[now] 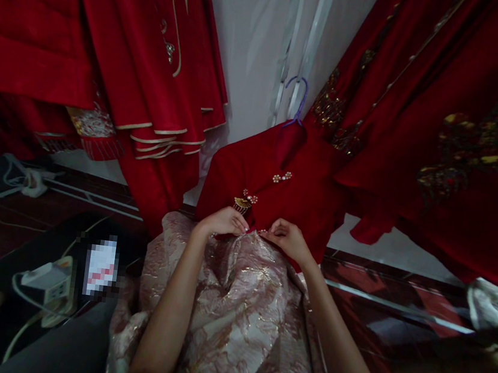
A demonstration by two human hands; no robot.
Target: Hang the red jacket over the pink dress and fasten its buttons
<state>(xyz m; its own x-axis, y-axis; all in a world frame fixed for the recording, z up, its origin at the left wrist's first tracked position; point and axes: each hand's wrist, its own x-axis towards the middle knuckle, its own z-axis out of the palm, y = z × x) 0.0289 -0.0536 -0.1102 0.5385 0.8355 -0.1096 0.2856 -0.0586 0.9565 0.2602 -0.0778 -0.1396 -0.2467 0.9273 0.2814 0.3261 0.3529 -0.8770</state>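
Observation:
A red jacket point(304, 181) with a stand-up collar hangs in front of me on a purple hanger point(302, 99). Flower-shaped bead fasteners point(282, 178) and a gold fan-shaped ornament with a fringe point(242, 204) sit on its front. My left hand point(228, 221) is closed in a pinch at the jacket's lower front, just below the ornament. Facing it, my right hand point(285, 238) pinches the front opening, where a small beaded piece shows at the fingertips. Shiny pink brocade cloth point(237, 318) spreads below both hands and touches the jacket's lower part.
Red garments with pale piping point(160, 97) hang at the left, and red garments with gold embroidery point(486, 137) at the right. A white power strip point(59, 290) with cables lies at lower left beside a blurred-out bright panel point(102, 266). Metal rails point(398, 306) run low behind.

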